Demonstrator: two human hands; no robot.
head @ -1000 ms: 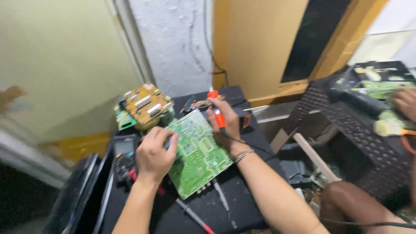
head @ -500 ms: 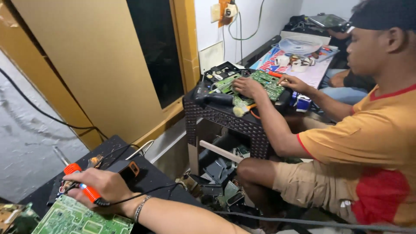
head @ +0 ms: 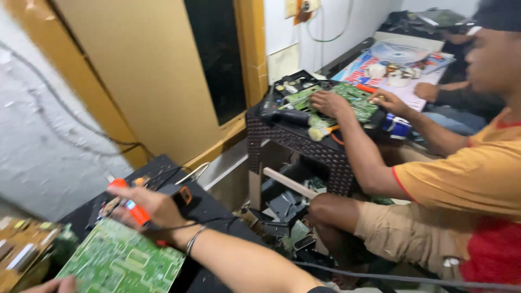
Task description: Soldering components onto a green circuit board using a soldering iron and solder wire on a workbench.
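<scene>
**Board and left fingers come into view at the bottom edge**

Compared with half a second ago, more of the flat green printed circuit board (head: 122,261) shows at the bottom left, and fingertips of the left hand (head: 51,285) have appeared at the lower edge beside its near corner; too little of that hand shows to tell whether it is gripping or loose. A second, tan circuit board with upright components (head: 24,255) has also come in at the far left edge.

The right hand (head: 149,209) stays closed around the orange-handled soldering iron (head: 130,205), held just above the green board's far edge, with a metal bracelet (head: 194,239) on the wrist. The green board lies on the black tabletop (head: 214,209), tilted toward the lower left.

Beyond the tabletop, dark scrap parts (head: 285,217) lie piled on the floor beneath a dark woven plastic stool (head: 296,142). On that stool another green circuit board (head: 355,100) lies under the hands of a co-worker in an orange shirt (head: 467,173), who sits at the right much as before.
</scene>
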